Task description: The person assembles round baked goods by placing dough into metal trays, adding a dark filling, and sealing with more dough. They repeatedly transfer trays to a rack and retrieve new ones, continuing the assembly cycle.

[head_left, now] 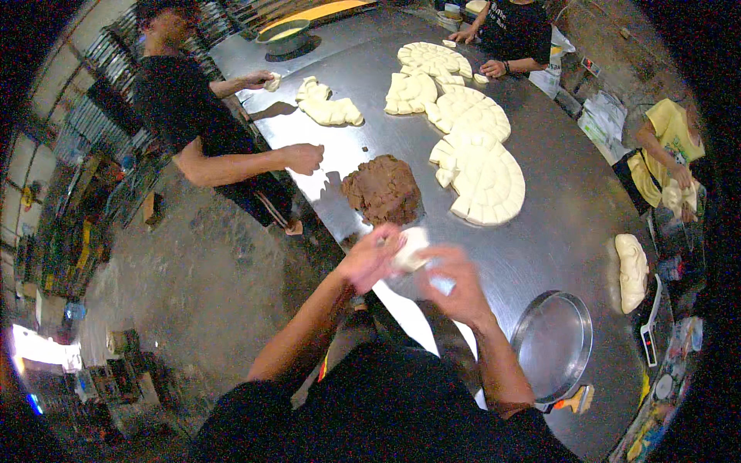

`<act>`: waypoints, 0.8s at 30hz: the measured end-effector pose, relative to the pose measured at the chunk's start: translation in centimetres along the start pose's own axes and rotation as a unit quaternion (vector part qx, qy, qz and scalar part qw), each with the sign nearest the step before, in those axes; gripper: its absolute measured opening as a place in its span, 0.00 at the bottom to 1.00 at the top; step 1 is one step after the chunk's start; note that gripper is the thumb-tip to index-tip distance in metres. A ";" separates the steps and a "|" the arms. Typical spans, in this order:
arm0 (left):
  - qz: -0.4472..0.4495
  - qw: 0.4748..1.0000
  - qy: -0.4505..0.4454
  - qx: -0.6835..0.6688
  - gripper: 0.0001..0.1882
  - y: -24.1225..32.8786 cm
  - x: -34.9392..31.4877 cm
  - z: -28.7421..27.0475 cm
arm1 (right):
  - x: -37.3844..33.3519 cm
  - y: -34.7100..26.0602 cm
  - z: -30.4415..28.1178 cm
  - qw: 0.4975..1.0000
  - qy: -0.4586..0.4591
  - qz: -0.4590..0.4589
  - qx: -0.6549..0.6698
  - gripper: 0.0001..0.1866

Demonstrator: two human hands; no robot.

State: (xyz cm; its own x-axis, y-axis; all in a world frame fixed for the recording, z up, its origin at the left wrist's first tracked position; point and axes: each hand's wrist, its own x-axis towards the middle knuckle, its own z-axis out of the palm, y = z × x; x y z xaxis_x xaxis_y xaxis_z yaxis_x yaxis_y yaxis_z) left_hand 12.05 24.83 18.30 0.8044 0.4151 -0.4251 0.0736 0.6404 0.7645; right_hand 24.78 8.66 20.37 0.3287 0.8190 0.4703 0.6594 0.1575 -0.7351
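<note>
Grey floor (193,285) is extending along the left of a metal tabletop (571,193); three co-workers (170,100) are occupying the left side, the far end and the area beyond the right edge.

Position: one pale dough piece (411,248) is sitting between the wearer's two hands, above the near edge of the tabletop. One brown mass (381,190) is lying directly beyond the dough piece, slightly to the left. Of the two hands, the left is being the nearer to this mass; contact between them is not showing clearly. The mass is presenting a roughly round outline, without a distinct long axis. Blur is obscuring the long axis of the dough piece.

Hand state: the left hand (373,259) is gripping the dough piece at its left side. The right hand (457,284) is curling loosely at the opposite side; blur is preventing a reading of whether its fingers are touching the dough.

Count: about four adjoining groups of cut dough (490,181) are covering the middle and far area; their individual pieces are merging too closely for counting. Two dough lumps (332,113) are lying farther left. One dough roll (631,274), one round pan (552,347) and one brush (573,402) are lying at the right. One bowl (289,45) is standing at the far left.
</note>
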 end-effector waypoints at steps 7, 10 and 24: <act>-0.047 0.986 0.103 -0.125 0.17 -3.7 -0.2 -12.1 | 15.2 15.8 5.5 0.982 0.025 -0.013 -0.186 0.14; -0.080 0.984 0.121 -0.102 0.20 -1.6 0.2 -13.8 | 17.8 19.5 6.1 0.973 -0.098 0.073 -0.198 0.17; 0.001 0.991 0.086 -0.101 0.19 1.6 4.4 -9.6 | 17.1 23.4 6.1 0.903 -0.007 0.424 0.066 0.13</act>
State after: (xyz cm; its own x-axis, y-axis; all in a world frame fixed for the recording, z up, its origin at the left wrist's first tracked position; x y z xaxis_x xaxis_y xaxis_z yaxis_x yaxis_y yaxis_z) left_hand 10.04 33.94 13.01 0.6909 0.5089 -0.5134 -0.0605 0.7485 0.6604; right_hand 41.72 29.73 8.31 0.6685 0.6831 -0.2942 0.0876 -0.4651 -0.8809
